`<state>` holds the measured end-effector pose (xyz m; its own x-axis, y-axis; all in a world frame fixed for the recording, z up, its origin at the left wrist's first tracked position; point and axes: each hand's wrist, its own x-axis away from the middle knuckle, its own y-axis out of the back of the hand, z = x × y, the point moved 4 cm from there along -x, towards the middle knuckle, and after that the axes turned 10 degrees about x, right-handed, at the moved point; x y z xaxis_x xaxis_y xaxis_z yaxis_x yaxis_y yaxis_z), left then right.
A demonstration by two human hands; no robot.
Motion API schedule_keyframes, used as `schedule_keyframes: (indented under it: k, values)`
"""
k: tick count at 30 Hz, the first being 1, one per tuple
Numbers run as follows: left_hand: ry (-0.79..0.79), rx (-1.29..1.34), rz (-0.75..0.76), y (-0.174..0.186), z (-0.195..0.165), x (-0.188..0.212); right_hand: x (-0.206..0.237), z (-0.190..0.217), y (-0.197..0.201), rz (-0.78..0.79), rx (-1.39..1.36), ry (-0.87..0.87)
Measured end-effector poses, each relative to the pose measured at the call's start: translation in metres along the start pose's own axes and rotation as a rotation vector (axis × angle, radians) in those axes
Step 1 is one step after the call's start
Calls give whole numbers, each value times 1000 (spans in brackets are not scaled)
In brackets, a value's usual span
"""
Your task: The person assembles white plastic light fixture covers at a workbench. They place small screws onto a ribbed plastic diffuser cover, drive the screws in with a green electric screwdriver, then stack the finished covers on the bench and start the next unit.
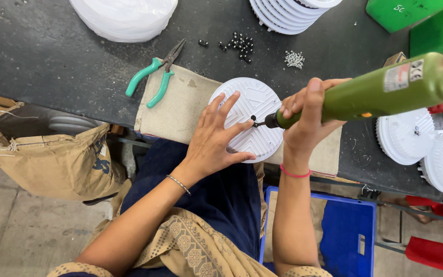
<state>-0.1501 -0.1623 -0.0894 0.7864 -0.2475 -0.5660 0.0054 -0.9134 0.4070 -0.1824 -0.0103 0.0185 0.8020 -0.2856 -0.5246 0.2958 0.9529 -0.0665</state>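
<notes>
Left hand lies flat, fingers spread, pressing a white ribbed disc onto a beige cloth pad at the near edge of the dark surface. Right hand is clamped around a green powered screwdriver, its bit set at a dark point near the disc's centre. This disc appears mid-fastening. Similar discs lie to the right, each with a dark centre, likely finished. A stack of white discs waits at the far edge. Black screws and teal-handled pliers lie close by.

Silver bracelet on left wrist, pink band on right, patterned tan garment.
</notes>
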Motion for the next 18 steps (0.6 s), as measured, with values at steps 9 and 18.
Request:
schedule_keyframes:
  k: [9,18]
  values:
    - [0,15,-6,2,-3,2,-1,5,-1,-4,3,5]
    - [5,13,-3,2,-4,3,1,6,2,16,-6,8]
